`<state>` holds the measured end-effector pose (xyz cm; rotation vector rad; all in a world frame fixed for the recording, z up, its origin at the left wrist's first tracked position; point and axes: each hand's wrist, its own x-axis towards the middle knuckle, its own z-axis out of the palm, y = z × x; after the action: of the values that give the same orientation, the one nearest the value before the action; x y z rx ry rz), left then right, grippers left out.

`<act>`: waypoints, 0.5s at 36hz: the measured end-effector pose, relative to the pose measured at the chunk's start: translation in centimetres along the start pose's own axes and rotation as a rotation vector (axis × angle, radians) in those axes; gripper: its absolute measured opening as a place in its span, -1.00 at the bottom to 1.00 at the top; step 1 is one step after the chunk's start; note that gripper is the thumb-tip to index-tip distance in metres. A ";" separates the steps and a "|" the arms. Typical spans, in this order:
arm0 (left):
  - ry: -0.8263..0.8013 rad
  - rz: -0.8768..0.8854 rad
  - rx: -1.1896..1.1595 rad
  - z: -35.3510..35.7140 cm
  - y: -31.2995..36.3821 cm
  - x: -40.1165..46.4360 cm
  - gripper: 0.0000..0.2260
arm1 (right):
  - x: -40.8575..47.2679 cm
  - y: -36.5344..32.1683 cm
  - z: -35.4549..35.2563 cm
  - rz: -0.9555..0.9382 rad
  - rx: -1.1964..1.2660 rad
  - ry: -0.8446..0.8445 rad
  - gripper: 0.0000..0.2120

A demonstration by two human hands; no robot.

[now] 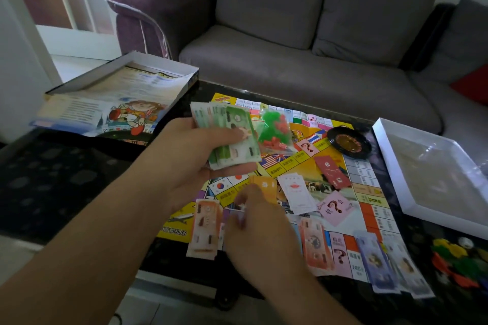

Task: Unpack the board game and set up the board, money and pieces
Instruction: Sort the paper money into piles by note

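While your left hand (200, 163) grips a fanned stack of green banknotes (233, 137) above the near-left part of the game board (369, 174), your right hand (260, 221) sits low over the board's near edge, fingers curled at a small pale slip (motion blur hides whether it is actually pinched). The board lies unfolded on the dark table (52, 179). On it: a bag of green and red pieces (274, 126) just beyond the green notes, a black roulette wheel (348, 141) at the far right, a red card deck (333, 171), a pink question-mark deck (335, 207), a white card stack (297, 192), and orange notes (204, 229) beside your right hand. Purple notes (375, 261) lie at the near-right corner. The box lid (111, 97) rests far left, the white box tray (388, 166) right, with loose coloured tokens (459, 261) near it.
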<state>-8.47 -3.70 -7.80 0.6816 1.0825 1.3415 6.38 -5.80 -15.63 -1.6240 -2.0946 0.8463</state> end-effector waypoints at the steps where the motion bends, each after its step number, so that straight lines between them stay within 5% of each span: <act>1: -0.025 0.006 0.017 0.2 -0.1 -0.1 -0.75 | 0.3 0.6 -1.1 0.022 0.132 -0.004 -0.91; 4: -0.115 0.005 0.063 1.0 -0.6 -0.6 -0.74 | 1.0 2.2 -5.2 0.120 0.543 0.020 -0.75; 8: -0.213 -0.025 0.100 2.5 -1.8 -1.2 -0.79 | 1.3 2.6 -10.0 0.107 0.969 -0.017 -0.78; 12: -0.283 -0.046 0.138 4.4 -3.6 -1.4 -0.76 | 0.6 4.0 -11.4 -0.073 0.848 -0.028 -0.74; 18: -0.300 -0.142 0.090 6.2 -4.9 -1.3 -0.74 | 0.2 6.3 -11.6 -0.006 0.733 0.126 -0.86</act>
<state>-0.65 -4.57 -9.50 0.8272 0.9338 1.0356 18.04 -1.79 -10.91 -1.2225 -1.4380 1.2746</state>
